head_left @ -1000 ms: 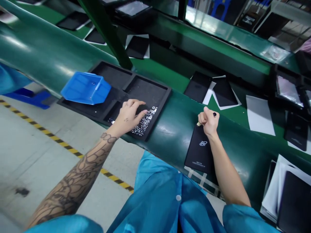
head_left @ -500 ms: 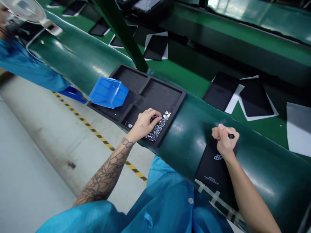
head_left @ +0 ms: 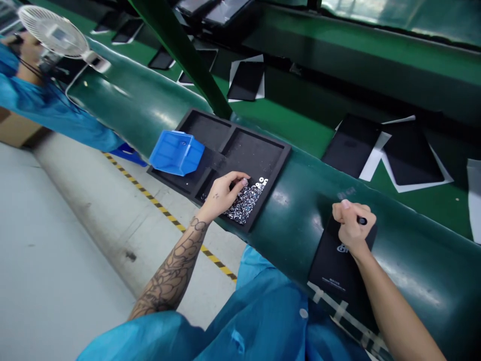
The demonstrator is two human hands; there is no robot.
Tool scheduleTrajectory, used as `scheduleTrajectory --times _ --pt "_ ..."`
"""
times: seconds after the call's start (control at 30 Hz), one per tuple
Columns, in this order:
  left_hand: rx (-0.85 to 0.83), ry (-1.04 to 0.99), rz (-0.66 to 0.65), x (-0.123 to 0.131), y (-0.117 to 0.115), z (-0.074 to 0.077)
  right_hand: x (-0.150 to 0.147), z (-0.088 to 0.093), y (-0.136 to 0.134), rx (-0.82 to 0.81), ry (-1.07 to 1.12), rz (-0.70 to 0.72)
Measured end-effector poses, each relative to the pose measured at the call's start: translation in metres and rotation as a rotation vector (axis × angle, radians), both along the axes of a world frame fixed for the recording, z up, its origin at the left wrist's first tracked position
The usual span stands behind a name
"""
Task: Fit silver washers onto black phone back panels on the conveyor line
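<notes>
In the middle of the frame, the left hand (head_left: 224,194) is held over a heap of small, shiny, silvery metal pieces (head_left: 242,208), some of them ring-shaped. Its thumb and forefinger are brought nearly together at the tips; whether a piece is pinched there cannot be told. The heap is contained in the near right compartment of a black rectangular divided tray (head_left: 257,155). By the tray's left side, a bright blue open plastic bin (head_left: 167,153) is set at a tilt.

At the right of the frame, the right hand (head_left: 349,228) is closed in a fist, its fingers clamped on a dark, round-ended object (head_left: 362,220), most of which is hidden. Below the fist, a flat black rectangular panel with pale printed markings (head_left: 330,271) is laid on the glossy dark green bench (head_left: 296,215); its upper end is partly covered by the fist in this view. Farther up at the right, two plain black panels (head_left: 351,143) are placed beside white sheets (head_left: 372,160). At upper left, a white round fan (head_left: 56,32) is seen near a co-worker's blue sleeve (head_left: 56,110).
</notes>
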State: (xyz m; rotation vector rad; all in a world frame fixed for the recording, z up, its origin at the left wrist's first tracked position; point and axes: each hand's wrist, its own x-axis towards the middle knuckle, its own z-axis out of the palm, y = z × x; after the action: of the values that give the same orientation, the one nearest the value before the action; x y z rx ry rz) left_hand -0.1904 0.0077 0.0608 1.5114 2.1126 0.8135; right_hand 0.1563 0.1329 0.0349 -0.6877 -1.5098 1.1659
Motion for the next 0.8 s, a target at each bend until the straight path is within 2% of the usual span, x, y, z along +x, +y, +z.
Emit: scheduleTrajectory --times 0.1,0.27,0.4,0.5,0.6,0.7,0.8 --pt "0.019 -0.046 0.020 0.001 -0.001 0.000 -0.003 0.001 -0.004 0.004 -0.022 -0.090" --pt "0.051 -0.041 -0.033 0.005 -0.001 0.003 -0.011 0.004 -0.009 0.001 -0.062 -0.228" --pt "0.118 -0.040 -0.039 0.006 -0.004 0.004 -0.017 0.005 -0.011 -0.024 -0.010 -0.274" --pt "0.163 -0.081 0.020 0.005 -0.008 0.004 -0.018 0.007 -0.011 -0.020 -0.021 -0.279" --pt "0.192 -0.220 0.124 0.012 -0.009 0.007 -0.019 0.008 -0.011 -0.024 -0.034 -0.282" --pt "0.247 -0.405 0.160 0.048 -0.007 0.015 -0.019 0.009 -0.011 -0.037 -0.012 -0.259" --pt "0.173 -0.726 -0.015 0.114 -0.010 0.018 -0.020 0.011 -0.008 -0.085 -0.031 -0.223"
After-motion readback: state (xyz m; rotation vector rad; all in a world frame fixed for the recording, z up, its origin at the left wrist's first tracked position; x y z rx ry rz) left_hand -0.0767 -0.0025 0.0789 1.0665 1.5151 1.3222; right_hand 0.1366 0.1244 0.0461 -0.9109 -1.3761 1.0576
